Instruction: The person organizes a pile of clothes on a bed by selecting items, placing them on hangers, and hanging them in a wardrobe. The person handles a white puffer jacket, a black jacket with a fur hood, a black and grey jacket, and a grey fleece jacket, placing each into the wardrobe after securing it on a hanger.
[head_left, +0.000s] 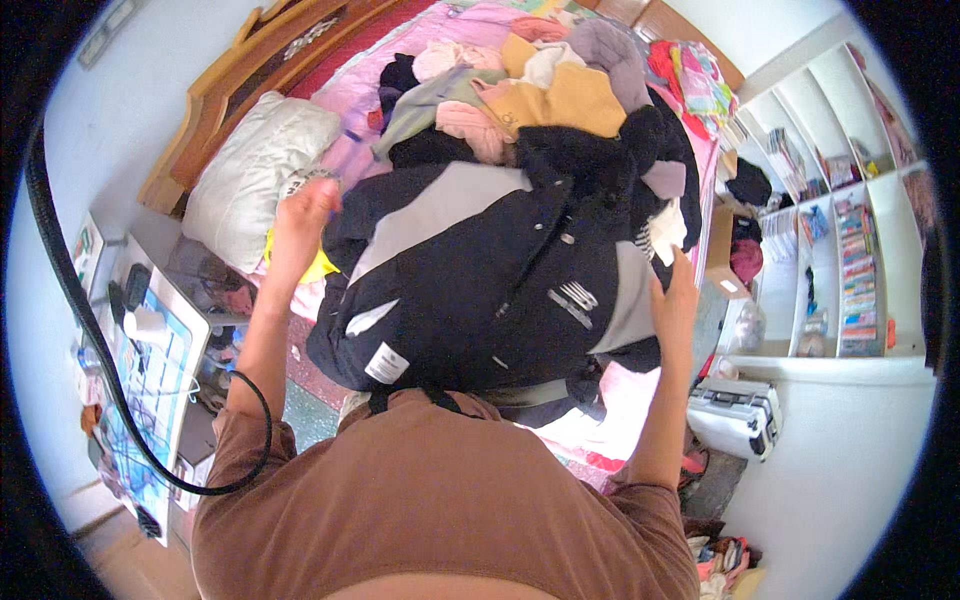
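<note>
My left hand (306, 217) pinches a small white cloth piece with black lettering (294, 182), perhaps a sock. It is raised at the left of the black jacket. On the right, a white cloth piece with a black-striped band (666, 234), also sock-like, is in the fingers of my right hand (677, 289). Between both hands a black jacket with grey panels (457, 255) lies spread out. A white label (387, 363) shows near its lower left edge. Behind the jacket rises a heap of clothes, with a mustard garment (581, 97) and a pink one (472, 126).
The bed has a pink sheet (349, 161), a carved wooden headboard (202, 97) and a white pillow (259, 165). At the left is a cluttered desk (169, 360). White shelves (825, 360), a cardboard box (720, 247) and a silver case (731, 416) stand right. A black cable (97, 322) hangs at left.
</note>
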